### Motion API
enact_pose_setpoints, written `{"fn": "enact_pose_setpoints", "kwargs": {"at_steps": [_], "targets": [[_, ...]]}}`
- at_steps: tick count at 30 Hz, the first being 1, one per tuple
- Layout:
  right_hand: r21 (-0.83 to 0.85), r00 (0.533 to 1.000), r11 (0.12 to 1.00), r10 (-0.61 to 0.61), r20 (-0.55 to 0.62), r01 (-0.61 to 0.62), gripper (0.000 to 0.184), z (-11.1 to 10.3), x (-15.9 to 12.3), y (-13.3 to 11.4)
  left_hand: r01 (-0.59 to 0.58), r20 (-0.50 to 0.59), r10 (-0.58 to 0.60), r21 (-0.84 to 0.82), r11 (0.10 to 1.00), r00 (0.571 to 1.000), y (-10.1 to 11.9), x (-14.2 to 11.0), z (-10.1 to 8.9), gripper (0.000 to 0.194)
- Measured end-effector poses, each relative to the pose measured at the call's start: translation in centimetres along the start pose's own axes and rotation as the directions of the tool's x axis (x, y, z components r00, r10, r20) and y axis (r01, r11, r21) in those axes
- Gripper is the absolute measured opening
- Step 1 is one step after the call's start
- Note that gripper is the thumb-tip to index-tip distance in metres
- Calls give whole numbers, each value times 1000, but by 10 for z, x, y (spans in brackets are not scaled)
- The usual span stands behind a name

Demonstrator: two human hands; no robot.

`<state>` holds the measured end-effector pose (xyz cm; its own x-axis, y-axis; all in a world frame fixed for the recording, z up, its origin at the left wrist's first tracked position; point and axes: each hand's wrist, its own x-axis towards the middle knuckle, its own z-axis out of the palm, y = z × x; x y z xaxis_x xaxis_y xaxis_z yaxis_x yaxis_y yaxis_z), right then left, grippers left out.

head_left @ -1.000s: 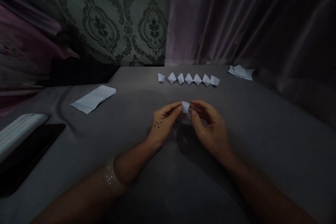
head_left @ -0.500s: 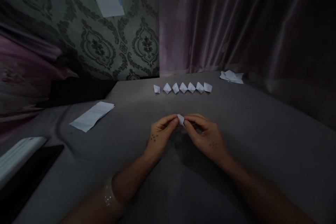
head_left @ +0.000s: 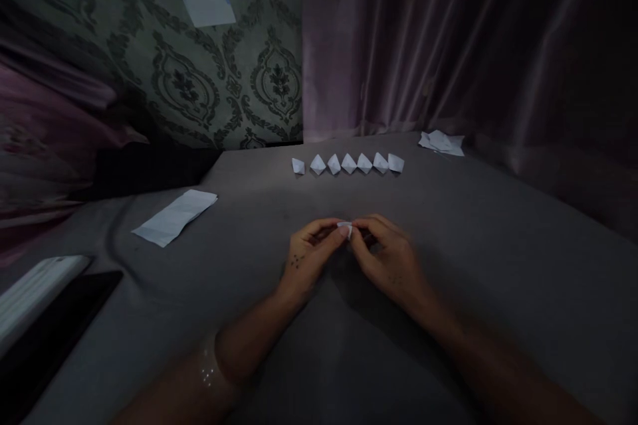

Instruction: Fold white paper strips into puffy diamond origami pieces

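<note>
Between my hands, a little above the grey cloth (head_left: 259, 226), is a small folded piece of white paper (head_left: 345, 226). My left hand (head_left: 310, 254) pinches it from the left, with the thumb across its near face. From the right, the thumb and fingertips of my right hand (head_left: 389, 254) grip its other edge. My fingers cover much of the paper, so its full shape is hidden. Beyond my hands stands a row of several folded white paper shapes (head_left: 349, 164), pointed at the top.
A stack of white paper sheets (head_left: 177, 216) lies at left. Crumpled white paper (head_left: 441, 143) sits at the far right by the purple curtain (head_left: 339, 46). At near left are a white object (head_left: 40, 289) and a dark flat object (head_left: 64, 325). A sheet (head_left: 208, 5) hangs on the patterned wall.
The folded paper has turned between my fingers, and less of it shows now. My left thumb has moved over its face. The row of paper shapes stays in place.
</note>
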<state>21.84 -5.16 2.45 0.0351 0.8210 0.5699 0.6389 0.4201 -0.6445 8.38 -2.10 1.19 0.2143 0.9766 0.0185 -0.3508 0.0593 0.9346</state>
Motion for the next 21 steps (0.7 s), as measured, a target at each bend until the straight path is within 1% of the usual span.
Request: {"fn": "enact_pose_setpoints", "kwargs": {"at_steps": [5,12,14,18,21], "targets": [[-49,997,996,-71,27,72,12,1,-2,0,18,-32,-17,30,999,999,2,-2,1,20],[-99,989,985,-140,48,144,14,5,-6,3,-8,-37,11,102,995,999,4,-4,1,18],[-108,987,982,-155,29,157,15,5,-7,2,-14,-47,19,106,994,999,4,-4,0,18],[-169,979,968,-196,-59,184,17,5,-9,-2,-8,-45,11,72,997,999,2,-1,-4,17],[-219,970,949,-239,-32,227,16,7,-11,-4,-6,-46,9,61,998,999,0,1,-6,18]]}}
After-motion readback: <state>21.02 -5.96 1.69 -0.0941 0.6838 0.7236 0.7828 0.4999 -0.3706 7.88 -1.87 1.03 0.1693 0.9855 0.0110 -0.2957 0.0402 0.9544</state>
